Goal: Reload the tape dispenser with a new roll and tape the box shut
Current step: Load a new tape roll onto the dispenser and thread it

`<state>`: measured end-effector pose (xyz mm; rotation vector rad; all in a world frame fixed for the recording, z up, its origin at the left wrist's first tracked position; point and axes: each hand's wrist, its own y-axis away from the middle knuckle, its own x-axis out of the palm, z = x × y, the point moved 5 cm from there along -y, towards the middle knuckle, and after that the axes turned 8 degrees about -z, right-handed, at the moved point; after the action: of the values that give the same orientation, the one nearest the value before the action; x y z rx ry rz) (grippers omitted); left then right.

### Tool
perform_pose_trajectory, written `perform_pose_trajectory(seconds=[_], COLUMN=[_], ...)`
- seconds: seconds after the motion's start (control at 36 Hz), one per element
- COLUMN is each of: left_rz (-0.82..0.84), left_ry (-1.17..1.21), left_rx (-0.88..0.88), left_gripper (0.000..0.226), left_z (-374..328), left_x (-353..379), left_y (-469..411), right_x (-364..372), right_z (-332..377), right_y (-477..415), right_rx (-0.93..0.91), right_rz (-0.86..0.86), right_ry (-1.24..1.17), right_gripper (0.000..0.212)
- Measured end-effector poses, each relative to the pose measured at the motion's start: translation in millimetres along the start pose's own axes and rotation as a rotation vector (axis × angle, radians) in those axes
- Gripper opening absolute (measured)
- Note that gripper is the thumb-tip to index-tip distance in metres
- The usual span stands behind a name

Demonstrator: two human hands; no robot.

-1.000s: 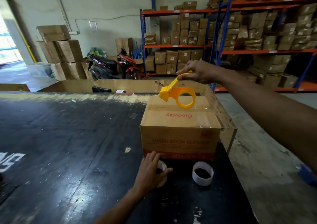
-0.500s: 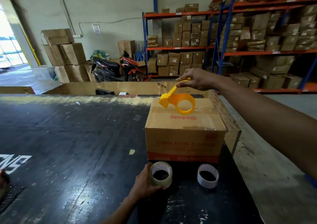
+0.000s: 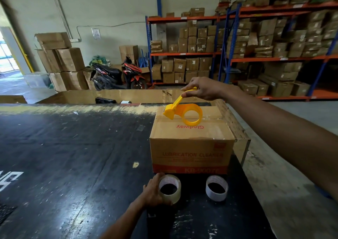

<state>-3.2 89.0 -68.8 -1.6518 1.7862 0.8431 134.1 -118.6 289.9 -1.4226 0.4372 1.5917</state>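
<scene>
A brown cardboard box (image 3: 192,143) printed "LUBRICATION CLEANER" stands on the black table (image 3: 73,156), its top flaps folded down. Over its top my right hand (image 3: 203,88) pinches the handle of a yellow tape dispenser (image 3: 184,113), whose ring is empty and hangs just above the flaps. In front of the box my left hand (image 3: 152,191) grips a roll of clear tape (image 3: 170,188), lifted and tilted with its hole facing me. A bare white cardboard core (image 3: 217,187) stands on the table to the right of the roll.
The table's right edge runs just past the box, with concrete floor (image 3: 274,174) beyond. A large open cardboard bin (image 3: 113,96) sits behind the table. Farther back are a parked scooter (image 3: 117,74), stacked cartons (image 3: 62,59) and shelving full of boxes (image 3: 256,43).
My left hand has closed on the clear tape roll and lifted it off the table, tilting it up. My right hand keeps the dispenser hovering over the box, slightly lower.
</scene>
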Motion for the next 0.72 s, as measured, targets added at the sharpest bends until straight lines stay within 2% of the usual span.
perform_pose_trajectory(seconds=[0.03, 0.08, 0.22, 0.31, 0.42, 0.56, 0.72], left_rz=[-0.027, -0.112, -0.425, -0.629, -0.832, -0.884, -0.938], left_ry=[0.020, 0.105, 0.286, 0.285, 0.267, 0.315, 0.351], left_rx=[0.033, 0.136, 0.377, 0.486, 0.536, 0.547, 0.503], left_gripper=[0.112, 0.105, 0.099, 0.100, 0.106, 0.107, 0.107], left_z=[-0.8, -3.9, -49.0, -94.7, -147.5, -196.7, -220.0], left_x=[-1.0, -3.9, -32.0, -58.4, -87.2, -104.5, -96.6], left_y=[1.1, 4.5, 18.6, 19.5, 7.4, -7.8, -16.3], right_x=[0.0, -0.6, -1.3, -3.4, -3.3, -1.6, -11.2], right_z=[-0.5, -1.3, -11.0, -13.8, -14.2, -8.6, -7.8], right_y=[0.5, 1.9, 3.3, 2.3, 1.8, 4.4, 12.6], right_rx=[0.001, 0.006, 0.014, 0.017, 0.004, -0.016, -0.033], right_rz=[0.002, -0.001, -0.008, -0.041, -0.072, -0.064, -0.099], right_ry=[0.001, -0.007, -0.030, -0.042, -0.047, -0.058, -0.056], right_gripper=[0.046, 0.046, 0.045, 0.045, 0.048, 0.046, 0.045])
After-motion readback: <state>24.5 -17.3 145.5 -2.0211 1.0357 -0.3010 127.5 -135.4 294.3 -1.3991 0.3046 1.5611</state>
